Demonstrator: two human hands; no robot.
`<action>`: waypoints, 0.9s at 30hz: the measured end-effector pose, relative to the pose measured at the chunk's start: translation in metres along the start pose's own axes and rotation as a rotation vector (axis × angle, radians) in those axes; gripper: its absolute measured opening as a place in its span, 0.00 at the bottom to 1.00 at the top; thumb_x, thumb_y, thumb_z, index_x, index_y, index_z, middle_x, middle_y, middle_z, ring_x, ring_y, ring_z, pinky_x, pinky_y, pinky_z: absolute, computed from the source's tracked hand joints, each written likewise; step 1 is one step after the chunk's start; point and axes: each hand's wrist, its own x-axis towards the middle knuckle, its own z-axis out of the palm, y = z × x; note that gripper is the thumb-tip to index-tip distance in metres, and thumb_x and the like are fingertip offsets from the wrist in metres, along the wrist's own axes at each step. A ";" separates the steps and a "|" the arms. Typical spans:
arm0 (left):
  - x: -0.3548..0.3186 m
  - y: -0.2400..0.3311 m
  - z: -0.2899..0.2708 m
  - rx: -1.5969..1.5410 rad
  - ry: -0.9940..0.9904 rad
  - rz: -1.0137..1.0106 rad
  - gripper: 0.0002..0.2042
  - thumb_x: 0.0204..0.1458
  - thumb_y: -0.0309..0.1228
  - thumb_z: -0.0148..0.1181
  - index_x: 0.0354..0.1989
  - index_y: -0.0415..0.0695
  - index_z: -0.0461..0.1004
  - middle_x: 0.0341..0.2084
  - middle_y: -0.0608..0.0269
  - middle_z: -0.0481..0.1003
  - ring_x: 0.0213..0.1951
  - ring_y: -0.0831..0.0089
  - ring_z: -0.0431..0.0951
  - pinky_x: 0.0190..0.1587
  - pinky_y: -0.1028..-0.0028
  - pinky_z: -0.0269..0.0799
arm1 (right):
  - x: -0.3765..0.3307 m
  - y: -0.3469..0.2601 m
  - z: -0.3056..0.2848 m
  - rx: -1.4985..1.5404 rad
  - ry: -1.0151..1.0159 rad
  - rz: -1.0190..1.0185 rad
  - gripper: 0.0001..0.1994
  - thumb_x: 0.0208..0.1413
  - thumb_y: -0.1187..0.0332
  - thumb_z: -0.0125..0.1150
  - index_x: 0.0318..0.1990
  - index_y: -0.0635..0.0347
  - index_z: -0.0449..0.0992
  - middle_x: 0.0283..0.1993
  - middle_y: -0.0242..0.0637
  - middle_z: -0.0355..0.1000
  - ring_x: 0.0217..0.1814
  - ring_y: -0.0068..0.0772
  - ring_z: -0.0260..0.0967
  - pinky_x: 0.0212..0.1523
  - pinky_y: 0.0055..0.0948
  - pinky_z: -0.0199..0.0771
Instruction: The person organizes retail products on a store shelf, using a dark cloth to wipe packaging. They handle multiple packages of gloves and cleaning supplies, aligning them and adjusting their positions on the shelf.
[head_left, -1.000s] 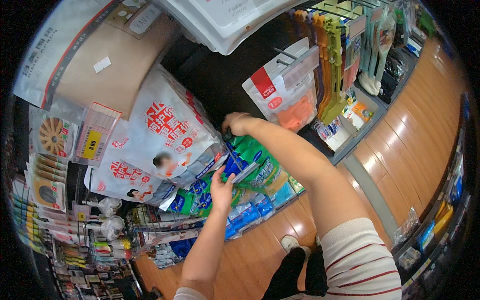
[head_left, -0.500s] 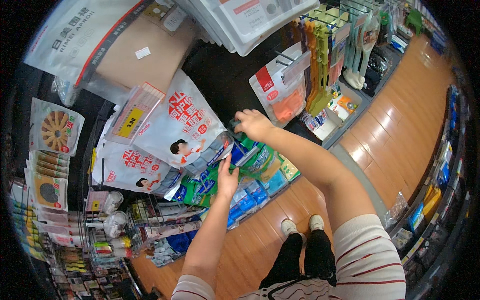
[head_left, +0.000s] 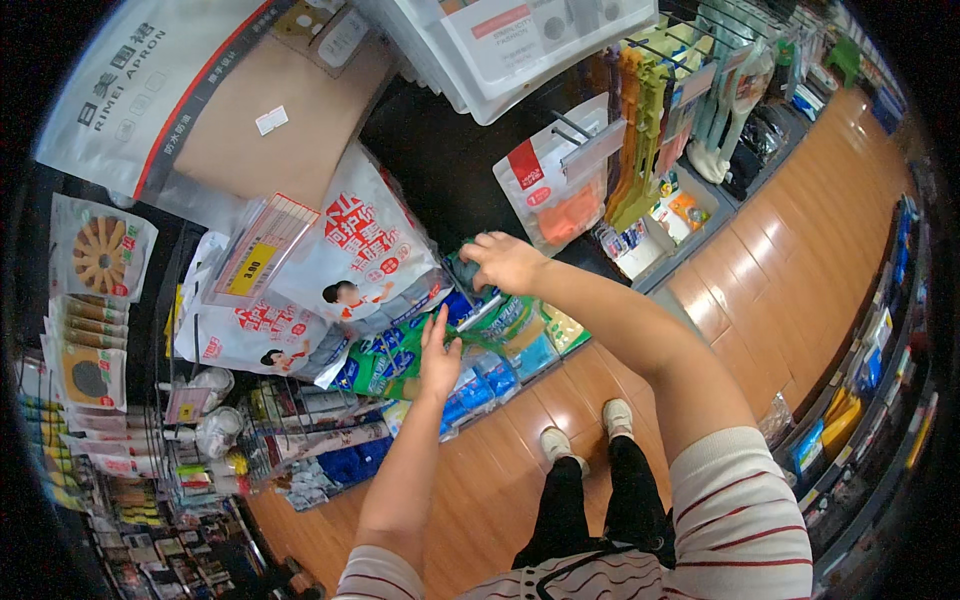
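Observation:
My left hand [head_left: 438, 358] is at the lower edge of a hanging white apron-type package [head_left: 365, 255] with red print and a grey window. Its fingers are stretched out and hold nothing I can see. My right hand [head_left: 508, 262] bends its fingers over a dark grey-green item [head_left: 462, 272] at that package's right side; what exactly it grips is partly hidden. A second white package [head_left: 265, 330] hangs to the left. Green and blue packs [head_left: 395, 352] lie just below my hands.
A beige apron in a clear bag [head_left: 275, 120] hangs at the upper left, with a price tag [head_left: 258, 255] below it. To the right hang a pouch with orange contents [head_left: 565, 205] and green utensils [head_left: 643, 150]. Another shelf [head_left: 850, 420] lines the right side of the wooden floor [head_left: 750, 285].
My left hand has drifted slightly left and its fingers have come away from the package's lower edge. The right hand has shifted a little, still beside the same item. My feet have stepped.

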 end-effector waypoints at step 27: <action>-0.219 -0.045 -0.096 -0.588 0.297 -0.359 0.16 0.50 0.24 0.57 0.49 0.41 0.70 0.44 0.66 0.72 0.40 0.80 0.70 0.43 0.80 0.66 | -0.038 -0.118 -0.144 2.259 0.286 1.046 0.18 0.56 0.61 0.46 0.50 0.62 0.68 0.50 0.43 0.69 0.50 0.38 0.68 0.52 0.35 0.68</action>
